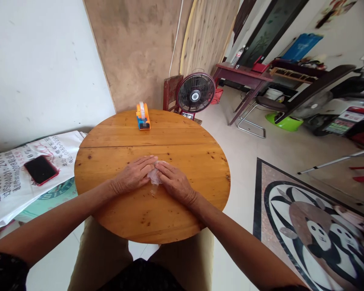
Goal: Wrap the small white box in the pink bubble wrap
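Near the middle of the round wooden table (115,210) lies a crumpled piece of clear plastic (154,176), whitish and wrinkled. My left hand (136,173) presses on its left side, fingers held together and reaching toward the far edge. From the right, my right hand (176,181) closes over the plastic, its fingertips meeting those of the left. Both hands grip the bundle between them and cover part of it. A small shiny clear strip shows just below it on the wood. Farther back stands an orange and blue tape dispenser (143,117) with a roll of clear tape, touched by neither hand.
A phone (41,169) rests on a printed white sack (6,190) left of the table. Behind the table stand a wooden chair (171,92) and a round fan (195,93). A dark red desk (245,76) and a brown chair (271,104) are at right.
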Available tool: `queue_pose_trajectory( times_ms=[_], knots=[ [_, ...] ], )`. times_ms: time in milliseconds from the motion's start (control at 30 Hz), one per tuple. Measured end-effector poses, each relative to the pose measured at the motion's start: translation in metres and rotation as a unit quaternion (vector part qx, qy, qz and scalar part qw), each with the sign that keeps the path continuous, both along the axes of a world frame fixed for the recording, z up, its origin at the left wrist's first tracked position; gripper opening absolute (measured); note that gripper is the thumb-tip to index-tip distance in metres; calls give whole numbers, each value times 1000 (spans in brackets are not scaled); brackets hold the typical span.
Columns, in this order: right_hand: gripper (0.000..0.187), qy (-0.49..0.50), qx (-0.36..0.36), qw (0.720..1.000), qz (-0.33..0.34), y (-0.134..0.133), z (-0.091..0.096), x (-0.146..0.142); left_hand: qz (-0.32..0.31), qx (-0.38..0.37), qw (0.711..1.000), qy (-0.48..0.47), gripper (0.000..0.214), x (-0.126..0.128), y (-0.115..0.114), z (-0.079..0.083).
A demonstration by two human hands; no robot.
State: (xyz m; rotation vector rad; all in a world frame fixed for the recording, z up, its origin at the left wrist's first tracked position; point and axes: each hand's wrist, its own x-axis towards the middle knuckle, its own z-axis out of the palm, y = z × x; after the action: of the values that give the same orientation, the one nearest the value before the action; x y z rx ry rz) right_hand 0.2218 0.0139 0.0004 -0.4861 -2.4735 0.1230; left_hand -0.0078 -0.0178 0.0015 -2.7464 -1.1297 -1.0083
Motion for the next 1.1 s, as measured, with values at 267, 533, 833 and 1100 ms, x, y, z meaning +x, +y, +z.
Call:
queue_pose_trajectory(
  times_ms=[267,533,833,1100],
  knots=[
    [26,66,-135,989,-10,10,13,-5,40,-150,979,-136,22,7,5,4],
    [26,154,-491,856,-59,35,33,-16,42,-478,807,-344,45,17,17,24],
    [48,159,-587,794,-18,41,29,-14,89,-420,833,-348,37,23,32,18],
    [55,160,-591,789,-49,43,22,-18,50,-458,798,-388,39,16,39,20]
  ],
)
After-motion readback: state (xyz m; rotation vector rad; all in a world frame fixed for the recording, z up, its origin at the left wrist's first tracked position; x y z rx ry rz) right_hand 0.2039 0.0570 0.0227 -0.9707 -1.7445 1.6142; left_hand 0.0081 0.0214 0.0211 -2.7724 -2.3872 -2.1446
